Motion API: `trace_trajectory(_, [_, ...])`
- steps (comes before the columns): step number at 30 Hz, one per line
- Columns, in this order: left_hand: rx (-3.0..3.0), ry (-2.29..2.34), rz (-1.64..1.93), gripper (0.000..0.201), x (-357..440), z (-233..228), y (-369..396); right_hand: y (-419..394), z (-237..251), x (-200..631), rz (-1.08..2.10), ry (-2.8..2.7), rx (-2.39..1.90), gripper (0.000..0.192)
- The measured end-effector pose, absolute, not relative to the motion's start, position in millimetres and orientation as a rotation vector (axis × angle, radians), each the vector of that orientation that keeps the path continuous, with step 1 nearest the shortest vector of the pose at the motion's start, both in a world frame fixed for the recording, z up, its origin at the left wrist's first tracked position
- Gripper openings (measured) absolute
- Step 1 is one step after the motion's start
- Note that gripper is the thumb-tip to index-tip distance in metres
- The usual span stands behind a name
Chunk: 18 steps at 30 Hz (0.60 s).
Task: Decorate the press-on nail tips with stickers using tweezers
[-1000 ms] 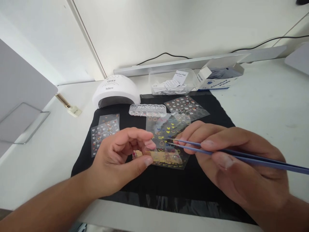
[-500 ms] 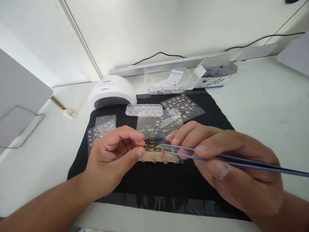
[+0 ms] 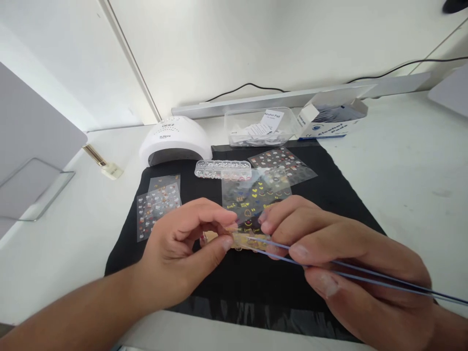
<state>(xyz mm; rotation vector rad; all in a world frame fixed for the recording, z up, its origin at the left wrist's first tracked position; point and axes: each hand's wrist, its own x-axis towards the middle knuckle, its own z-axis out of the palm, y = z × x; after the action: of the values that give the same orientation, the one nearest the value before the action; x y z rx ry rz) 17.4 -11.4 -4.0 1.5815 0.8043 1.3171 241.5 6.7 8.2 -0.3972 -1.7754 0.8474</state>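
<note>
Centrally, lying across white table [image 3: 402, 161]: black mat [image 3: 329, 185]. Resting behind it: white nail lamp [image 3: 175, 139]. Closing around blue tweezers [image 3: 351, 275]: right hand [image 3: 351, 263]. Pinching sticker strip [image 3: 243, 240] over mat's middle: left hand [image 3: 179, 253]. Touching strip: tweezer tips.

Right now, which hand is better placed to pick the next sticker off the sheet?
Probably the right hand: it holds the tweezers, tips at the sticker sheet. The left hand pinches the nail strip.
</note>
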Motion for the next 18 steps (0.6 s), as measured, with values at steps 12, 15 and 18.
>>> trace_trajectory(12, [1.650, 0.870, 1.324, 0.030, 18.6, 0.0, -12.0, 7.4, 10.0, 239.1, 0.782, -1.849, -0.404, 0.039])
trace_trajectory(15, [1.684, 0.869, 1.319, 0.030, 18.4, 2.4, -12.8, 9.4, 10.5, 241.9, 0.769, -1.890, -0.394, 0.036])
trace_trajectory(18, [1.731, 0.863, 1.320, 0.030, 18.1, 3.4, -13.6, 10.2, 9.4, 244.2, 0.754, -1.933, -0.367, 0.034])
